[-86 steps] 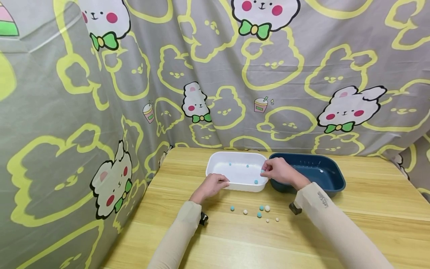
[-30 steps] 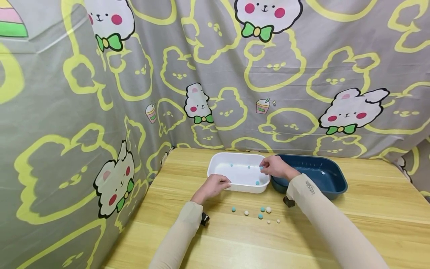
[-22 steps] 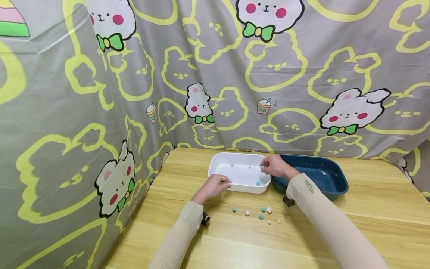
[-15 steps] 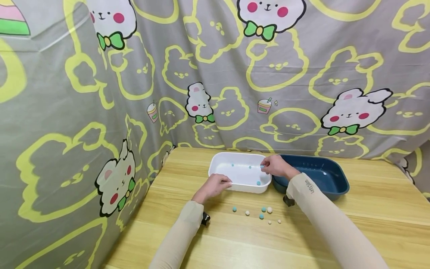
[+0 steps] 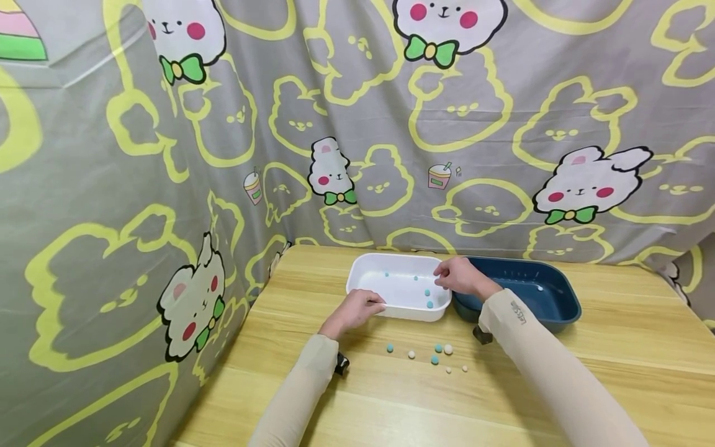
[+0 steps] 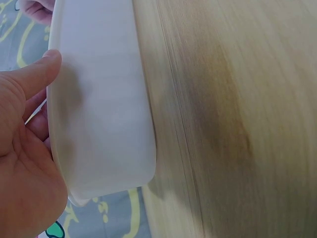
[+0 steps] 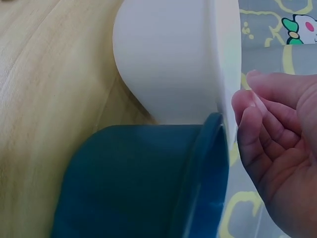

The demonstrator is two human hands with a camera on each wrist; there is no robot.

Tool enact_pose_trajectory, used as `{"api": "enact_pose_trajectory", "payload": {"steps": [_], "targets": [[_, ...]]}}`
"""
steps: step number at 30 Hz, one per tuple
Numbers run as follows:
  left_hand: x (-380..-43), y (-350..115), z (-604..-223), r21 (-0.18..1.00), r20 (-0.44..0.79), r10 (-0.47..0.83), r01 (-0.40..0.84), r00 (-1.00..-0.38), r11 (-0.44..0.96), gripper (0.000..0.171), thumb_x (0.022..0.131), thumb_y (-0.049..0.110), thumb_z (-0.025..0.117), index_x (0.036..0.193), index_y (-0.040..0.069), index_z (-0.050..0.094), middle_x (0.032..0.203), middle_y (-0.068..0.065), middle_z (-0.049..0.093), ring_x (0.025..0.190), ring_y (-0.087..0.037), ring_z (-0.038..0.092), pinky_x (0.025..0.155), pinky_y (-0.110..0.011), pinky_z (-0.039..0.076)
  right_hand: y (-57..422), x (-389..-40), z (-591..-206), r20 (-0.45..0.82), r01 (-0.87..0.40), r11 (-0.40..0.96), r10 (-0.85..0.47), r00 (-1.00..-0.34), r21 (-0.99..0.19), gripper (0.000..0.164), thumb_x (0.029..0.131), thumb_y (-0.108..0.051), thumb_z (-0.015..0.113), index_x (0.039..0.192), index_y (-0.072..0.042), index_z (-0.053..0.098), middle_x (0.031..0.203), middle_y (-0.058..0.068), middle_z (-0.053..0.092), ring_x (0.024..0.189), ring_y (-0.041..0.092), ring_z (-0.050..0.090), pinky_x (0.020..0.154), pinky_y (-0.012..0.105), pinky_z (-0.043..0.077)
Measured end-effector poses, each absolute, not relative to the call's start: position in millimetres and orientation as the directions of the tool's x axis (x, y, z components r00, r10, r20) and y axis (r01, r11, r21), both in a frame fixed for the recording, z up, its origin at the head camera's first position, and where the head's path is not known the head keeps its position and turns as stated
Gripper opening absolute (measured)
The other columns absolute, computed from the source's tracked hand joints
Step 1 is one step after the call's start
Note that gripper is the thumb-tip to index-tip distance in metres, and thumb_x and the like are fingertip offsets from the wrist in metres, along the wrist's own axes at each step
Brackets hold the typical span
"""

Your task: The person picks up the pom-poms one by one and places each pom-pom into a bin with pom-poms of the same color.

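Observation:
My left hand pinches the front rim of a white plastic basin, its thumb on the outer wall in the left wrist view and its fingers over the rim. My right hand hovers over that basin's right end. In the right wrist view the right hand's fingers are loosely bent near the thumb, with nothing seen between them. Several blue balls lie in the white basin, among them one blue ball just below the right fingertips and another blue ball near the front wall.
A dark blue basin, partly behind the right arm, stands at the white basin's right with a white ball inside. Several loose balls lie on the wooden table in front, including a white ball and a blue ball. A patterned curtain hangs behind.
The blue ball that the right fingers pinched has been let go and now lies in the white basin. The left hand keeps its place on the rim.

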State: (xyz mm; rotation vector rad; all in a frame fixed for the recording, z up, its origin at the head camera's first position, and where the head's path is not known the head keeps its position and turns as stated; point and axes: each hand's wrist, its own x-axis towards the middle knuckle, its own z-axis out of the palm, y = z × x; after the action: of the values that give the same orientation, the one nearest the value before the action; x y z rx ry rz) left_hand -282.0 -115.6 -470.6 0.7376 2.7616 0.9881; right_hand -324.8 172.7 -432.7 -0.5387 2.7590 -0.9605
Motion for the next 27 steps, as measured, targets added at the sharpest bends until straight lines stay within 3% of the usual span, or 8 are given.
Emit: {"api": "enact_pose_trajectory", "payload": {"steps": [11, 27], "targets": [[-282.6, -114.8, -470.4, 0.613, 0.065, 0.491, 0.423, -0.869, 0.668, 0.015, 0.094, 0.024, 0.061, 0.096, 0.016, 0.073, 0.091, 0.007, 0.068, 0.085, -0.007, 0.061, 0.075, -0.024, 0.048, 179.8, -303.6, -419.8, 0.038, -0.367, 0.740, -0.421, -0.906, -0.563, 0.013, 0.088, -0.012, 0.067, 0.095, -0.003, 0.071, 0.078, 0.000, 0.063, 0.069, 0.014, 0.056, 0.064, 0.030, 0.049], [-282.1, -115.9, -470.5, 0.620, 0.067, 0.490, 0.421, -0.869, 0.661, 0.015, 0.094, 0.023, 0.061, 0.095, 0.015, 0.074, 0.091, 0.006, 0.068, 0.083, -0.007, 0.060, 0.073, -0.025, 0.048, 191.6, -257.2, -422.5, 0.103, -0.469, 0.691, -0.501, -0.859, -0.549, 0.007, 0.087, -0.012, 0.068, 0.092, -0.009, 0.073, 0.076, -0.008, 0.063, 0.065, 0.010, 0.050, 0.058, 0.026, 0.043]]}}
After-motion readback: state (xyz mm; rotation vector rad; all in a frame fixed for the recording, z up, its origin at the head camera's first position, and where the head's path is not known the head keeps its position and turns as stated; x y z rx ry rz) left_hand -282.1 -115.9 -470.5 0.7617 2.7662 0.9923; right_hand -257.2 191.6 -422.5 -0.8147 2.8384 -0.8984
